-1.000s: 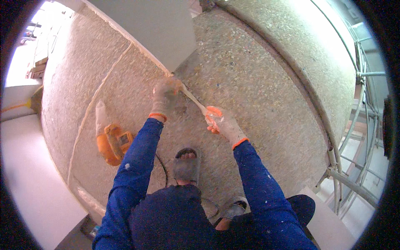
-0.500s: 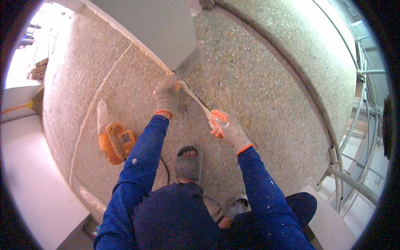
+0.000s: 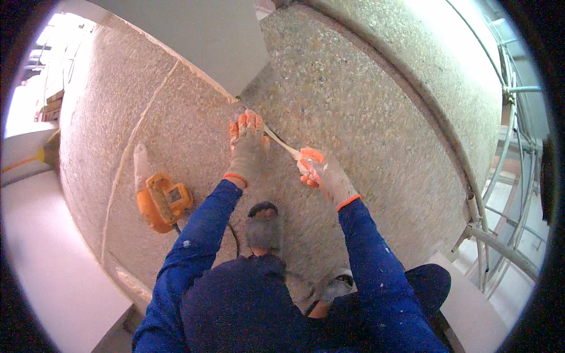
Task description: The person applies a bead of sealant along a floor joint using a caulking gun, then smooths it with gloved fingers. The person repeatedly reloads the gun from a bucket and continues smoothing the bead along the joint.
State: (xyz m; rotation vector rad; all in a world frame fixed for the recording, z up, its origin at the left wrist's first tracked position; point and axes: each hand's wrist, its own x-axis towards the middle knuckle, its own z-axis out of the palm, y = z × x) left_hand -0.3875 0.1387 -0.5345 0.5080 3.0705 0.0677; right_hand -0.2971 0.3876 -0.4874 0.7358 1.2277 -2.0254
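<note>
My right hand, in a pale knit glove with orange-coated fingers, is closed on one end of a pale tape-like strip. The strip runs taut from that grip up and left along a dark line on the speckled floor, toward the corner of a grey block. My left hand, gloved alike, lies with its fingers stretched out on the floor beside the strip's far end, just below that corner. Part of the strip there is hidden by the fingers. It cannot be told whether the left fingertips press on it.
An orange handheld blower with a whitish nozzle lies left of my left forearm, its dark cord trailing toward my feet. The smooth grey block stands ahead. A pipe curves across the right, with metal scaffolding beyond it. Pale seams cross the floor.
My left hand's bent fingers have straightened out onto the floor, and the hand sits slightly to the right. My right hand, still gripping the strip, has shifted slightly right.
</note>
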